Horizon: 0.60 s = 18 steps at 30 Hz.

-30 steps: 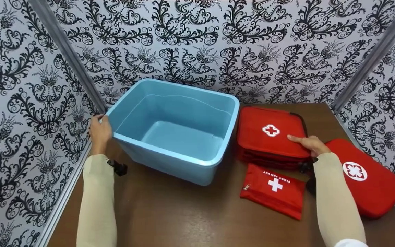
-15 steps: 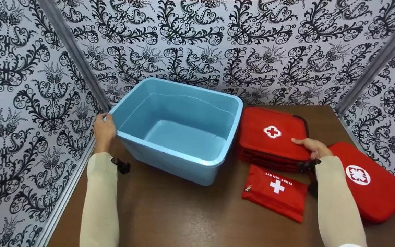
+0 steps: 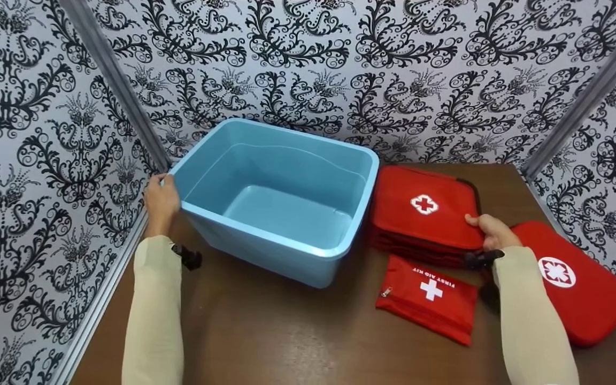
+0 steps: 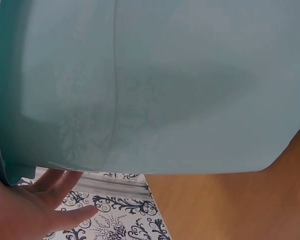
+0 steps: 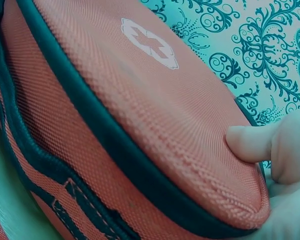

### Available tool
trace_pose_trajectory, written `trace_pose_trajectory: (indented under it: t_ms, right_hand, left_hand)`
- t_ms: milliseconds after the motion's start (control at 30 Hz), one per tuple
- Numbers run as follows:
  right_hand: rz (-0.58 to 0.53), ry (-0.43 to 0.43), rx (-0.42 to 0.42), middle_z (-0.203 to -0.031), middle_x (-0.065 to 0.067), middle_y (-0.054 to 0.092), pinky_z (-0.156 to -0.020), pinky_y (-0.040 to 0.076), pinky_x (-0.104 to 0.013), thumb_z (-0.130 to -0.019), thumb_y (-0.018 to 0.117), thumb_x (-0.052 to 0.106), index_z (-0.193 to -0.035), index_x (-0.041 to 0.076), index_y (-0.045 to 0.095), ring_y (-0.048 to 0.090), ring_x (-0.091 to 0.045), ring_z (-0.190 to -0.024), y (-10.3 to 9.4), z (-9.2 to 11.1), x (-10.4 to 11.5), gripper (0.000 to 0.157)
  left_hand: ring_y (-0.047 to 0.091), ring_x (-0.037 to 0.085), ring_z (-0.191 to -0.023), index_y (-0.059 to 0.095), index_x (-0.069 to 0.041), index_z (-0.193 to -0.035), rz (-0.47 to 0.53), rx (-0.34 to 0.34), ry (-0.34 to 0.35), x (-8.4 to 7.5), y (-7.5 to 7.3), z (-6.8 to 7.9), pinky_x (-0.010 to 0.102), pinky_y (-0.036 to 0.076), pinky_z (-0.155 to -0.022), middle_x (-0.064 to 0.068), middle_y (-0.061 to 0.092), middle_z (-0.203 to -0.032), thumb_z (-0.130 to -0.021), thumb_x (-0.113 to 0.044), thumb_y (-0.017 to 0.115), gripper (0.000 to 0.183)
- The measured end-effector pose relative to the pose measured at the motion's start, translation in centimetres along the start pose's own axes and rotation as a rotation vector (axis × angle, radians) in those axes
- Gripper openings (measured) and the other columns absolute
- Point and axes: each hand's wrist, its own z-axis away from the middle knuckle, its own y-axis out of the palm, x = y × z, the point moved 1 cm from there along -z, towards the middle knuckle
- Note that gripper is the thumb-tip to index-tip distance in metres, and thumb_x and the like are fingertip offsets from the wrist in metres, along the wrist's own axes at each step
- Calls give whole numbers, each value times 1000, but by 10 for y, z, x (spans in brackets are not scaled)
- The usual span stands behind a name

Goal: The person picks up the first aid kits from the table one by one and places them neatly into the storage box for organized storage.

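A light blue plastic bin (image 3: 276,264) stands tilted in angle on the brown table, with nothing inside it. At its left end my left hand (image 3: 161,200) holds the rim; in the left wrist view its fingers (image 4: 65,187) reach under the rim along the outer wall. Right beside the bin lies a boxy red first aid bag (image 3: 404,214) with a white-edged cross and dark piping. My right hand (image 3: 495,232) grips the bag's near right corner. Its thumb (image 5: 247,142) presses on the top face, while the other fingers are mostly hidden behind the side.
A flat red zip pouch (image 3: 420,305) marked FIRST AID KIT lies in front of the bag. To the right, partly behind the right forearm, is a red case (image 3: 591,289) with a round white emblem. Patterned walls (image 3: 308,69) enclose the table (image 3: 265,342) at back and sides.
My right thumb has slid back to the right, toward the edge of the first aid bag. The left hand stays at the bin's rim, and the head view has shifted slightly.
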Motion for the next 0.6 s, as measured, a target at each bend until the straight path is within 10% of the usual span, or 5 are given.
trace_pose_trajectory:
  t_ms: [600]
  right_hand:
    - [-149,57,31,-81,0,59,-80,52,-29,-97,38,21,-98,15,37,59,-14,-79,-3,4,3,6]
  left_hand:
    - [36,35,-128,38,-6,-137,-11,6,-5,0,0,1,45,27,-108,18,40,-140,-97,-39,21,55]
